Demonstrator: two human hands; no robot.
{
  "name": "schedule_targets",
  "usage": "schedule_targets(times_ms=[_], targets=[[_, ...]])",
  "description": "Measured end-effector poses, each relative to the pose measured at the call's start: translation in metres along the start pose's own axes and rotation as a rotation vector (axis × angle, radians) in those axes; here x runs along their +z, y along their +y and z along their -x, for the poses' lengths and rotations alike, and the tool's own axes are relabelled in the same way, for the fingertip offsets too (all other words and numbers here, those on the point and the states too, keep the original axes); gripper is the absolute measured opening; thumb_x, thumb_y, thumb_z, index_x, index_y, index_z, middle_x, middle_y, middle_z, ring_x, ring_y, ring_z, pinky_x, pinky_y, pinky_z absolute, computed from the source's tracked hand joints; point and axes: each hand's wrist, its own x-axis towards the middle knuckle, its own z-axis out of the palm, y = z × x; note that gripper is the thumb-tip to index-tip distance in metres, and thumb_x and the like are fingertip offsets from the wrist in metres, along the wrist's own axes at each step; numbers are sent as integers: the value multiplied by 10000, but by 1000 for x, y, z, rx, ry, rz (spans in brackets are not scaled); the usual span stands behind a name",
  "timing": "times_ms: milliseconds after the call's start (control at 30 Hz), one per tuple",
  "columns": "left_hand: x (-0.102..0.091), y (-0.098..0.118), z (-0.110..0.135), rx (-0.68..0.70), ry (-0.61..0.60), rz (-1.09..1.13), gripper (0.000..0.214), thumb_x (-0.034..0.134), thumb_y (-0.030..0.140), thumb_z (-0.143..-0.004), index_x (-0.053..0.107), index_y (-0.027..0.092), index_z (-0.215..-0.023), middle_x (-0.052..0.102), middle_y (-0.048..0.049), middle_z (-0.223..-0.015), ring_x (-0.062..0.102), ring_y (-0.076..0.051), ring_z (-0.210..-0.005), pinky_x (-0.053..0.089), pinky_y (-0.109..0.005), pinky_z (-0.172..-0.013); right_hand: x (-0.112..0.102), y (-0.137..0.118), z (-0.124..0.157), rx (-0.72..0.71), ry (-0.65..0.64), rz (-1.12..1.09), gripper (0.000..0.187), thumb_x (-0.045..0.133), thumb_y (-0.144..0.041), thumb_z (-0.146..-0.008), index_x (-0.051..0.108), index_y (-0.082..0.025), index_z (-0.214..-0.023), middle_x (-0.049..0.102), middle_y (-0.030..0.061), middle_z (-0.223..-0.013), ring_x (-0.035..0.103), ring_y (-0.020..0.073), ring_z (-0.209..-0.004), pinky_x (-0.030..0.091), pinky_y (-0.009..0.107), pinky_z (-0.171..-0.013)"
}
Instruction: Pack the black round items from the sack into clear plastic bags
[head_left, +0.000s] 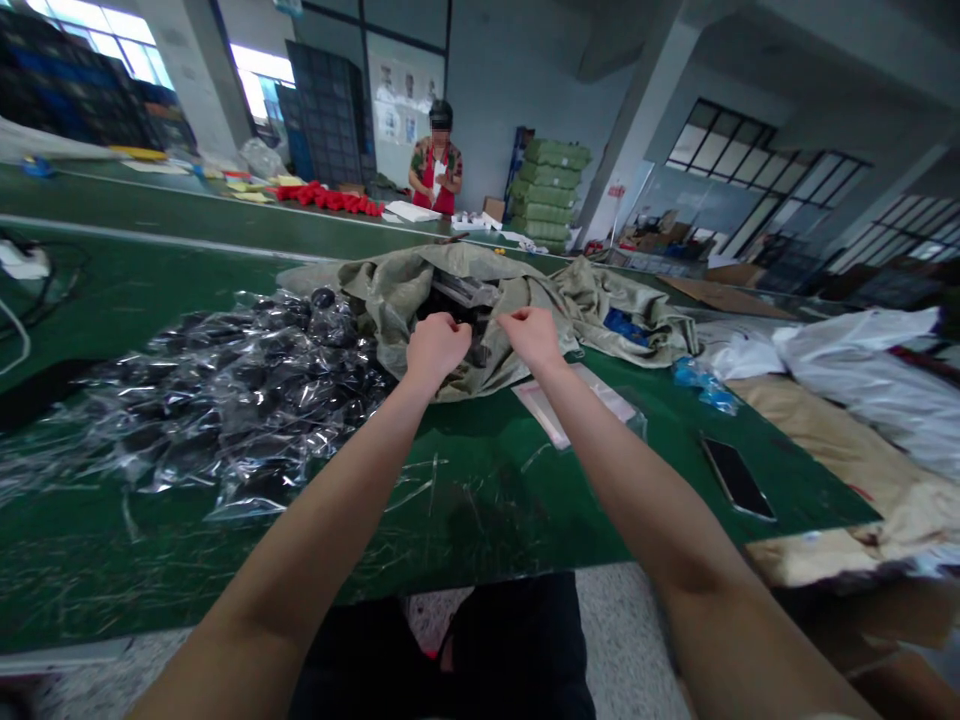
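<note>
My left hand (439,350) is closed at the mouth of a grey-green woven sack (390,290), its fingers curled over dark contents. Just to its right, my right hand (531,335) pinches with thumb and forefinger beside the sack's open edge. What either hand grips is too small or hidden to make out. Dark pieces (450,298) show inside the sack. Left of it lies a heap of black items in clear plastic bags (255,390). Partly under my right forearm is a stack of flat clear bags (551,425).
A phone (739,478) lies on the green table (480,510) at right, past some crumpled blue plastic (705,385). White and brown sacks (847,400) crowd the right edge. Across the table, a person in a red apron (437,170) stands near red items (326,197).
</note>
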Motion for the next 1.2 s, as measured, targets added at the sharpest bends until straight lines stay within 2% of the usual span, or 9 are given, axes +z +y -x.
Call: schedule_targets(times_ms=[233,367,500,633,767,900,1033,1100,1200], targets=[[15,-5,6,-9,-47,26,275,500,360,-816,711,187,-850,718,-132,-889,656,-263,-901,474,-342,-812,7,12,-1,15,10,4,218,596,-322,-720,729,-150,-738,687,48,-716,637,190,-757,448,267,-718],[22,-8,3,0,1,84,259,499,357,-808,695,189,-786,703,-116,-822,647,-248,-829,469,-338,-781,9,19,-4,6,36,-35,228,587,-326,-724,725,-145,-738,680,48,-710,628,190,-747,458,281,-736],[22,-9,4,-13,26,128,252,497,345,-807,677,183,-738,685,-99,-759,637,-229,-773,462,-324,-747,9,24,-1,37,6,-49,212,609,-332,-708,714,-147,-717,657,37,-668,615,189,-714,466,292,-727],[15,-8,22,-30,-6,117,244,513,333,-794,683,176,-718,685,-94,-726,636,-226,-744,455,-311,-710,8,27,15,19,-29,-105,189,596,-322,-725,669,-160,-658,627,21,-631,601,172,-669,476,289,-696],[13,-8,48,-26,-53,50,254,547,354,-780,709,165,-729,702,-107,-742,638,-229,-745,444,-306,-701,17,37,33,50,-170,-268,165,607,-309,-725,630,-167,-643,584,3,-596,573,144,-599,507,268,-621],[21,-20,61,22,-162,65,361,511,410,-822,689,155,-638,674,-83,-653,609,-199,-659,409,-286,-639,34,55,41,227,-377,-472,128,602,-232,-725,583,-170,-614,492,-28,-550,504,109,-549,559,265,-582],[27,-45,53,147,-210,112,398,490,413,-856,705,144,-657,676,-53,-647,593,-171,-640,416,-272,-658,45,74,40,303,-455,-566,124,577,-199,-746,562,-172,-625,427,-43,-550,451,96,-545,586,276,-549],[30,-58,43,212,-222,138,326,519,372,-846,743,145,-780,725,-55,-770,625,-178,-718,441,-271,-717,47,82,38,297,-471,-600,117,570,-195,-752,564,-170,-638,419,-45,-554,444,93,-547,593,284,-552],[37,-71,29,265,-368,229,296,550,322,-827,759,158,-956,754,-69,-991,664,-200,-893,470,-286,-842,47,88,34,280,-507,-648,111,587,-208,-742,557,-174,-640,427,-49,-552,438,89,-534,597,298,-568]])
